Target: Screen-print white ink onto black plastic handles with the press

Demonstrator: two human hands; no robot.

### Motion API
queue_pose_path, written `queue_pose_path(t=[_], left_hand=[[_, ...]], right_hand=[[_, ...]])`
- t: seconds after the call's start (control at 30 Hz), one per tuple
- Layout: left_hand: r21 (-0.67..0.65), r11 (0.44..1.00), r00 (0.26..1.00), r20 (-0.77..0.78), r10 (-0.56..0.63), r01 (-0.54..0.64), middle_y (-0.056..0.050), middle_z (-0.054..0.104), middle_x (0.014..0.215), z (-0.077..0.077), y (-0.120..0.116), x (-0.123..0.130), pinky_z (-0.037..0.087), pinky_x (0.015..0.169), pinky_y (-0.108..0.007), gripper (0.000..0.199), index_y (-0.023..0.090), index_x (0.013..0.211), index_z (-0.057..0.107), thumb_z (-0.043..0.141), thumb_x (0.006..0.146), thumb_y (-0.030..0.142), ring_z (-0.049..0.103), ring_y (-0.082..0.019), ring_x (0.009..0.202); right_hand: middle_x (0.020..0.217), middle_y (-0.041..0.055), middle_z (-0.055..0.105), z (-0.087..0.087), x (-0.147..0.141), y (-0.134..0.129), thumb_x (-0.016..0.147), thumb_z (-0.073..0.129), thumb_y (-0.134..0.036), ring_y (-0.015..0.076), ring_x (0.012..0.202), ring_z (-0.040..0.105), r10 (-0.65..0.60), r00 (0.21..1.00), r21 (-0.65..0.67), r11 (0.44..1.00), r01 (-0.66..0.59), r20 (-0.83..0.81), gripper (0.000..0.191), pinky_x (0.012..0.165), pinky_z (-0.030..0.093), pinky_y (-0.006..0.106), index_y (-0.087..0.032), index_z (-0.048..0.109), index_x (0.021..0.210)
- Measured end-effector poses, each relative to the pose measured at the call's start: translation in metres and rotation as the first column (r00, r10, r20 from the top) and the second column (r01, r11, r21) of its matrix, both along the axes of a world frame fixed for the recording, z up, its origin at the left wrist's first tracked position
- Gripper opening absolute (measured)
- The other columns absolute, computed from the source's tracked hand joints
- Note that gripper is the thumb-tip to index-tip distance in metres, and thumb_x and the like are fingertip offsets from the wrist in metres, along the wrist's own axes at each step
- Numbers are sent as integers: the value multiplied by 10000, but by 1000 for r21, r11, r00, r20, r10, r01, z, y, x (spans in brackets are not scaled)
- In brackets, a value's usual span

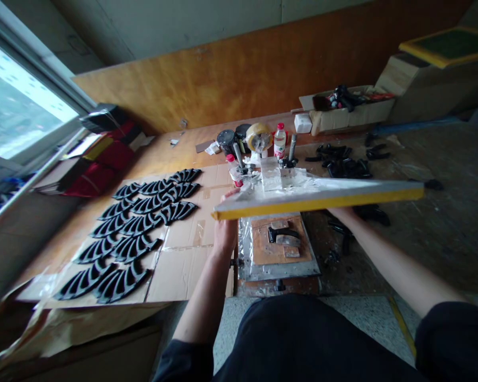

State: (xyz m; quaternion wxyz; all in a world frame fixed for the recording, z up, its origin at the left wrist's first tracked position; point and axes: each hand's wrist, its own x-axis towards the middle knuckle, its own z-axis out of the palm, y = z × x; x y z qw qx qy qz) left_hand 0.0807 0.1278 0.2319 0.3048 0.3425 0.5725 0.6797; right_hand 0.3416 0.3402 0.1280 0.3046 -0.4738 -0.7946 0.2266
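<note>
A screen printing frame with a yellow edge is raised and tilted above the printing base. Its back end is by the two clamp posts. My left hand is closed around the frame's left end, fingers partly showing above the edge. My right hand reaches behind the frame's front edge on the right; its fingers are hidden. Below the frame, a black curved plastic handle-like piece lies on a brown board fixed to the base. A clear block stands on the frame's far part.
Black curved pieces lie in overlapping rows on cardboard at left. More loose black pieces are heaped at right. Behind stand a tape roll, red-capped bottles, dark tins and an open carton.
</note>
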Motion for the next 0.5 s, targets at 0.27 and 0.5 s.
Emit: queue_pose_path(t=[0.27,0.5], left_hand=[[-396,870,903,414,-117,294,-106,693,860,-68,-13,58,511,538,-276,638,155,1093,550,507,803,722,654,-184,661],[-562,807,921,384,60,182,-32,636,767,-132,-52,46,417,484,-196,495,174,945,527,549,789,643,590,-118,583]], right_hand=[[891,137,646,-41,-61,-133,904,591,-263,266,924,568,248,870,37,956,-291,426,122,818,458,364,-149,596,860],[1003,47,667,-22,-39,-120,906,459,-61,186,998,564,575,805,62,807,-588,144,251,888,456,313,-211,647,976]])
